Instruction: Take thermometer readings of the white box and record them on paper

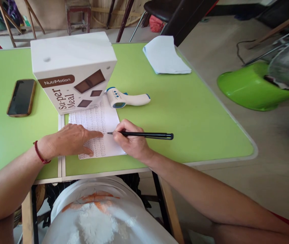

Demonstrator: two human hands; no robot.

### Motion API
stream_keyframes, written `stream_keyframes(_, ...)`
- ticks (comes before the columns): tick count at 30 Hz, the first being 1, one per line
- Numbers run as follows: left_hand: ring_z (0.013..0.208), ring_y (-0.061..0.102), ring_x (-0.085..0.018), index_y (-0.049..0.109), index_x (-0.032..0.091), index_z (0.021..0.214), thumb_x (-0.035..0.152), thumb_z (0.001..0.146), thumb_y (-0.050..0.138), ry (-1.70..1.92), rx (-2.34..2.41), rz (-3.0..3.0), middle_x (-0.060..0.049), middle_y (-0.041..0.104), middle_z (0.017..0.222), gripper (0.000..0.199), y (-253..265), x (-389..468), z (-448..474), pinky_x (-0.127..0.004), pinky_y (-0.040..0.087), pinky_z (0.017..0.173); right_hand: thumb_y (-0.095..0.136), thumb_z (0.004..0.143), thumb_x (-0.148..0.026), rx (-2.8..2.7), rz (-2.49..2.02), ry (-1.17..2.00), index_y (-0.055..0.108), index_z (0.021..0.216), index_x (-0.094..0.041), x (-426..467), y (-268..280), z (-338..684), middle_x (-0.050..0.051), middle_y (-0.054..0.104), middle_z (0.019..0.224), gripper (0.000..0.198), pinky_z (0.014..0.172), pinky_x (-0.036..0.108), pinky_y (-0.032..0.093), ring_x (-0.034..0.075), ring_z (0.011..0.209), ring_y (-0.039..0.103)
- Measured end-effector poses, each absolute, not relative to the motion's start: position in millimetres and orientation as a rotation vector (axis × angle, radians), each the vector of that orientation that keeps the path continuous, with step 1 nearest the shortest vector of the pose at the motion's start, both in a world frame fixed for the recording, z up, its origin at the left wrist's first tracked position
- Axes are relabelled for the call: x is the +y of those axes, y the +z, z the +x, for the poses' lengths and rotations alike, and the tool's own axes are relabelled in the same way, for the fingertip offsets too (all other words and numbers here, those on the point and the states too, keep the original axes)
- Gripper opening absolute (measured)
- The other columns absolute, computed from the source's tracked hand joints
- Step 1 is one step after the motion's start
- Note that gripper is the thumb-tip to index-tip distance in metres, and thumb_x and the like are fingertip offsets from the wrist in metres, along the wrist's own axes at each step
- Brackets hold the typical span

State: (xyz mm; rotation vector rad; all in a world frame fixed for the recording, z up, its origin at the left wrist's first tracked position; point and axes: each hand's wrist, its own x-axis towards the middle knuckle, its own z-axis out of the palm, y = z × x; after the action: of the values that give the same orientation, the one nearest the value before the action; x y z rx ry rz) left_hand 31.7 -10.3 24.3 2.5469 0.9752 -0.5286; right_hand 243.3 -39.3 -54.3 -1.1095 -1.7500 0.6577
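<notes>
A sheet of paper (112,144), its left part covered in handwritten lines, lies on the green table (197,125). My left hand (74,139) rests on the written part, index finger stretched out toward the last lines and thumb apart from it. A red cord bracelet is around that wrist. In my right hand (133,140) a black pen (154,135) is pinched between fingers and thumb, its tip at the paper just right of my left fingertip. The far end of the sheet reaches up to a white box (74,51) and a white infrared thermometer (131,99).
A phone (21,98) in a brown-edged case lies left of the box. Folded white papers (166,56) sit at the table's far right corner. Beyond the right edge stands a bright green plastic object (251,86) on the floor. A wooden stool (78,15) is behind the table.
</notes>
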Motion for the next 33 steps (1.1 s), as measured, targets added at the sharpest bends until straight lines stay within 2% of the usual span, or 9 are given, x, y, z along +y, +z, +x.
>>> stream_keyframes(13,0.073,0.066,-0.026,0.048,0.032,0.145,0.038,0.089,0.066,-0.51,0.987,2.519,-0.001,0.064,0.065,0.06,21,-10,30,-0.032,0.044,0.069,0.051,0.075,-0.02,-1.743,-1.126,0.613,0.04,0.062,-0.024,-40,-54,242,-0.008,0.042,0.05,0.018,0.043,0.022,0.03,0.008,0.044,0.036)
stream_keyframes(17,0.074,0.067,-0.025,0.05,0.032,0.144,0.039,0.088,0.066,-0.5,0.998,2.531,-0.001,0.065,0.067,0.059,20,-10,31,-0.031,0.044,0.069,0.057,0.079,-0.022,-1.686,-1.152,0.466,0.048,0.07,-0.023,-39,-55,245,-0.006,0.051,0.056,0.013,0.049,0.024,0.039,0.01,0.049,0.046)
stream_keyframes(21,0.072,0.066,-0.024,0.052,0.033,0.143,0.037,0.087,0.066,-0.473,1.004,2.495,0.0,0.066,0.067,0.058,22,-9,30,-0.03,0.043,0.07,0.058,0.083,-0.017,-1.876,-1.13,0.201,0.057,0.079,-0.022,-32,-48,254,-0.001,0.063,0.068,0.006,0.06,0.028,0.045,0.014,0.062,0.056)
stream_keyframes(24,0.072,0.066,-0.023,0.055,0.032,0.14,0.037,0.087,0.067,-0.43,0.987,2.482,0.0,0.067,0.068,0.055,23,-8,28,-0.029,0.041,0.069,0.052,0.09,-0.016,-2.144,-1.149,-0.075,0.064,0.082,-0.02,-22,-33,262,0.005,0.068,0.077,0.015,0.066,0.032,0.043,0.018,0.074,0.059)
stream_keyframes(29,0.068,0.064,-0.019,0.065,0.03,0.131,0.036,0.087,0.068,-0.378,0.956,2.427,0.0,0.07,0.071,0.044,22,-6,23,-0.027,0.038,0.065,0.048,0.091,-0.01,-2.579,-1.334,-0.262,0.071,0.078,-0.017,-7,-3,269,0.009,0.068,0.079,0.027,0.072,0.036,0.037,0.022,0.08,0.058)
stream_keyframes(33,0.066,0.063,-0.016,0.077,0.027,0.103,0.04,0.087,0.067,-0.354,0.945,2.349,-0.001,0.07,0.072,0.024,29,-1,12,-0.026,0.039,0.064,0.048,0.088,-0.005,-2.678,-1.427,-0.197,0.072,0.075,-0.015,0,-3,267,0.01,0.068,0.076,0.029,0.072,0.037,0.037,0.022,0.076,0.058)
